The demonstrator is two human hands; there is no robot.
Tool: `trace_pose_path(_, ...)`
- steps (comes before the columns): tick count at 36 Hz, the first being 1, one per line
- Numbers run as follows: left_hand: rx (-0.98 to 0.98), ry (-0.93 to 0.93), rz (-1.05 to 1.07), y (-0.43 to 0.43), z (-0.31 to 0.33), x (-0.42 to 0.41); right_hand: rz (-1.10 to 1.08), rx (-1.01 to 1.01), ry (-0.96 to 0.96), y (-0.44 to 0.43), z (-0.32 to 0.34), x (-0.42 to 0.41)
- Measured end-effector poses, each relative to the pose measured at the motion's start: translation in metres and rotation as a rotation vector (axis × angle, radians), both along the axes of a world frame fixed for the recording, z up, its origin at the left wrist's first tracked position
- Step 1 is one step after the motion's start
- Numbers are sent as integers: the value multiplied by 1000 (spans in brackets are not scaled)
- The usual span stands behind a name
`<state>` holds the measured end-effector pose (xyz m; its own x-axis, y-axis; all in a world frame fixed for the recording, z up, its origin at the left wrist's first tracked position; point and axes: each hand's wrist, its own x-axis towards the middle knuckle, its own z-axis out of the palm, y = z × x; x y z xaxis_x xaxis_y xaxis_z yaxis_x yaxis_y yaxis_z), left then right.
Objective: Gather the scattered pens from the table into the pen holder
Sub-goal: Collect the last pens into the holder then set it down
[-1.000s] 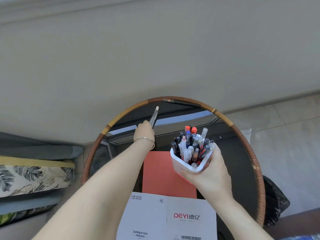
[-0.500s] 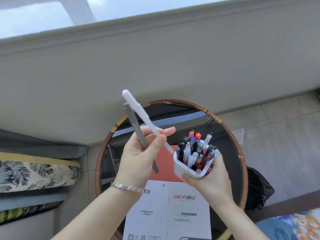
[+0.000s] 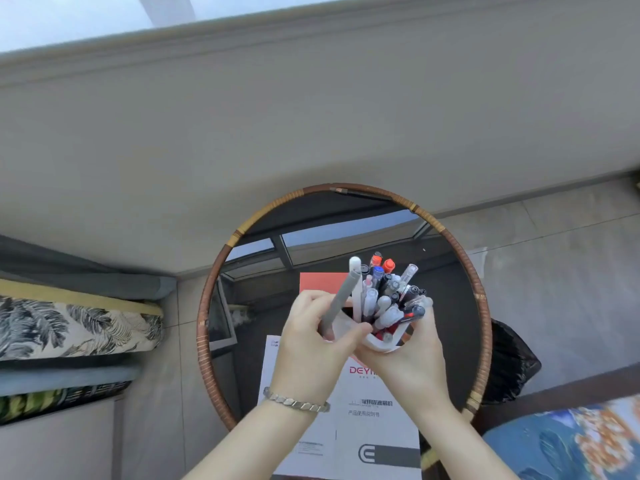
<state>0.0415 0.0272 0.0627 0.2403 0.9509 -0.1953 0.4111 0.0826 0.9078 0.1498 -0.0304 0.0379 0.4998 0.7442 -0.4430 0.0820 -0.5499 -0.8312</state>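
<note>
My right hand (image 3: 412,358) cups a white pen holder (image 3: 384,342) from below, lifted above a round glass table with a rattan rim (image 3: 483,306). Several pens and markers (image 3: 391,299) stand crowded in the holder. My left hand (image 3: 311,337) pinches a grey pen (image 3: 337,301) at the holder's left edge, and a white pen (image 3: 356,289) stands right beside it; their lower ends are hidden by fingers and holder, and whether my fingers still grip the white one is unclear. One dark pencil (image 3: 360,192) lies on the table's far rim.
A white instruction sheet (image 3: 349,427) and a red sheet (image 3: 318,282) lie on the glass. A grey wall runs behind the table. Patterned cushions (image 3: 69,327) sit to the left, a black bag (image 3: 512,362) to the right, blue floral fabric (image 3: 568,441) at bottom right.
My left hand carried the grey and white pens from the table's far side to the holder. They now stand upright at the holder's left edge. The view tilted upward.
</note>
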Motion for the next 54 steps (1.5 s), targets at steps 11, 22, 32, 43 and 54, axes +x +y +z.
trace_pose_path(11,-241,-19,-59,4,30,-33,-25,-54,-37,-16,-3,20)
trace_pose_path(22,-380,-16,-120,32,38,-45,41,-109,-194,-18,-3,41)
trace_pose_path(32,-26,311,-531,26,40,-26,115,-133,-258,-16,-5,35)
trace_pose_path(43,269,252,-7,26,18,4,132,-119,-240,-10,-9,25)
trace_pose_path(54,663,174,-385,24,4,26,140,-69,-270,-8,-11,17)
